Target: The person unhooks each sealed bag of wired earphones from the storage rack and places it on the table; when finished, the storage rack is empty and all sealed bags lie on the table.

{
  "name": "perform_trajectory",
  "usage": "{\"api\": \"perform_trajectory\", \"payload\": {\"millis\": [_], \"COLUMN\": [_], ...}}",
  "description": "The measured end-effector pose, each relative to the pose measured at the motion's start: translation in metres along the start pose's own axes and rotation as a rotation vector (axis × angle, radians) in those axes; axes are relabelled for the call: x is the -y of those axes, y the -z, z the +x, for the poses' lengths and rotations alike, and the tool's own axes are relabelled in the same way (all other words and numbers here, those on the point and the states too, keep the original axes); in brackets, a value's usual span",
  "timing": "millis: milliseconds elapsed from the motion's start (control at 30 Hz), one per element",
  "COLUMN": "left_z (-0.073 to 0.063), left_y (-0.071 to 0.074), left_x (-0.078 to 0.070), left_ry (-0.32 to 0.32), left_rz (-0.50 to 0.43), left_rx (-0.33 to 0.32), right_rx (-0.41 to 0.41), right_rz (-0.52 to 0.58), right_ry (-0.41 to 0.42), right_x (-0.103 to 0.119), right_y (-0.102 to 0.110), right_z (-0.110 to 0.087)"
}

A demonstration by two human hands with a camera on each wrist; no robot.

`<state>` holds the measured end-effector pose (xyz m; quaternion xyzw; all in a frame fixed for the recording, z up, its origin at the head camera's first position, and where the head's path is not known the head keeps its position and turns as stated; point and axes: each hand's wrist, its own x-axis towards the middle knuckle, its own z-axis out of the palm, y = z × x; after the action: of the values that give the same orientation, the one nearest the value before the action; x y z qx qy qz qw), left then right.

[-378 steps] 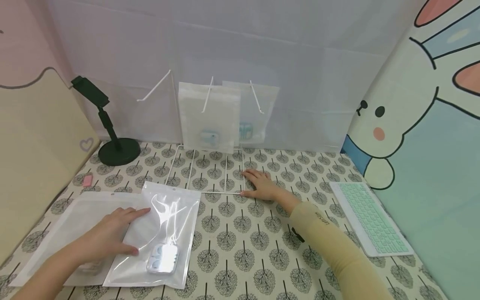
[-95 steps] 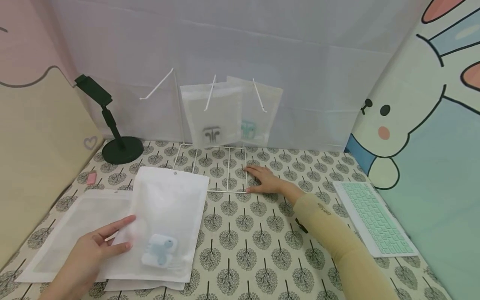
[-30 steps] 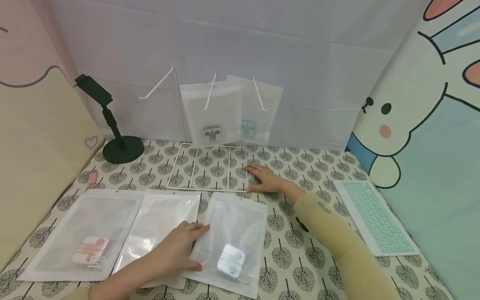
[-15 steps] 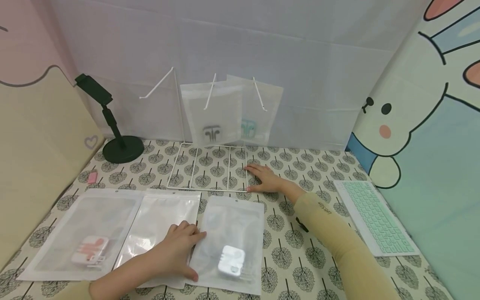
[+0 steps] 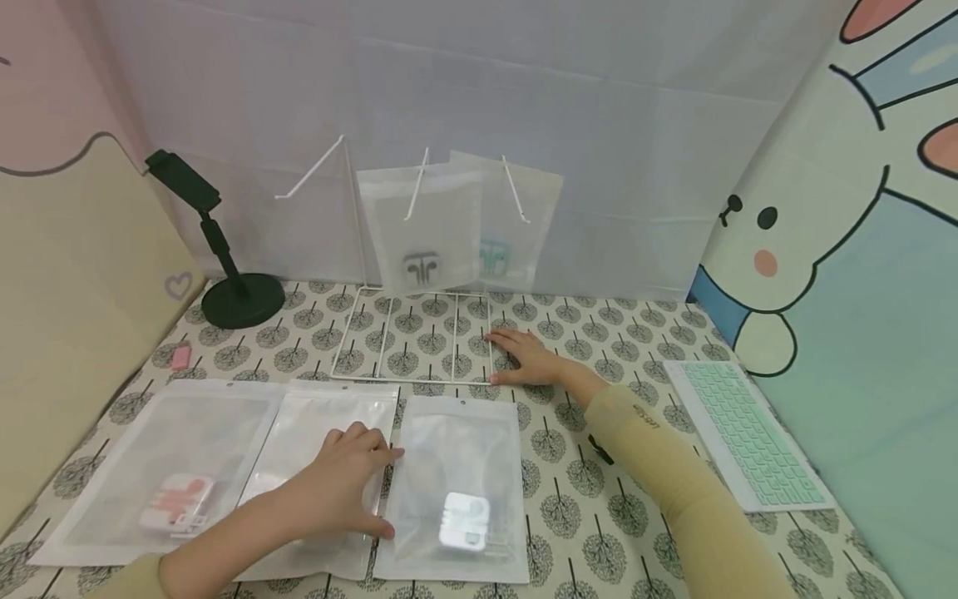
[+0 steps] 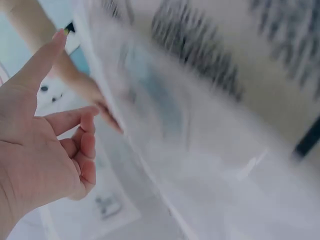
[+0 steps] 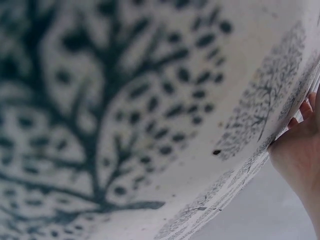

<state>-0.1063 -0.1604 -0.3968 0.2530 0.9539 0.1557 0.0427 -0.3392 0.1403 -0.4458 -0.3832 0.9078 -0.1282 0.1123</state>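
Note:
Three translucent zip bags lie side by side on the tree-print cloth. My left hand has its thumb and index fingertip at the left edge of the right-hand bag, which holds a pale earphone case. In the left wrist view, the thumb and index are extended and the other fingers bent. Beneath this hand and forearm is the middle bag, its contents hidden. The left bag shows pink earphones. My right hand rests flat at the right side of the white wire rack's base.
Two bags hang from the rack's hooks, the front bag with dark earphones and the rear bag with green ones. The left hook is bare. A black stand, a pink eraser-like block and a green-keyed keyboard surround the work area.
The front hanging bag with pale blue earphones came off its hook, carried by my left hand over the middle bag. It now lies right, turned straighter. The right hand stayed put.

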Motion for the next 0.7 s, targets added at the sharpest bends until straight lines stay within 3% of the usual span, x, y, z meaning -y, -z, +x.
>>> {"api": "perform_trajectory", "payload": {"millis": [167,300,467,567,700], "left_z": [0.015,0.031,0.052,0.063,0.073], "left_y": [0.029,0.048,0.067,0.073,0.069], "left_x": [0.029,0.064,0.108,0.132,0.159], "left_ry": [0.060,0.059,0.057,0.068,0.103], "left_rz": [-0.003,0.015,0.055,0.051,-0.001], "left_rx": [-0.066,-0.120,-0.129,-0.123,-0.079], "right_rx": [-0.005,0.000,0.008,0.002,0.017], "right_rz": [-0.002,-0.006,0.006,0.011,0.013], "right_ry": [0.001,-0.007,-0.019,-0.018,-0.017], "right_x": [0.000,0.000,0.001,0.001,0.002], "right_y": [-0.001,-0.001,0.000,0.000,0.001], "right_z": [0.000,0.000,0.000,0.000,0.001]}}
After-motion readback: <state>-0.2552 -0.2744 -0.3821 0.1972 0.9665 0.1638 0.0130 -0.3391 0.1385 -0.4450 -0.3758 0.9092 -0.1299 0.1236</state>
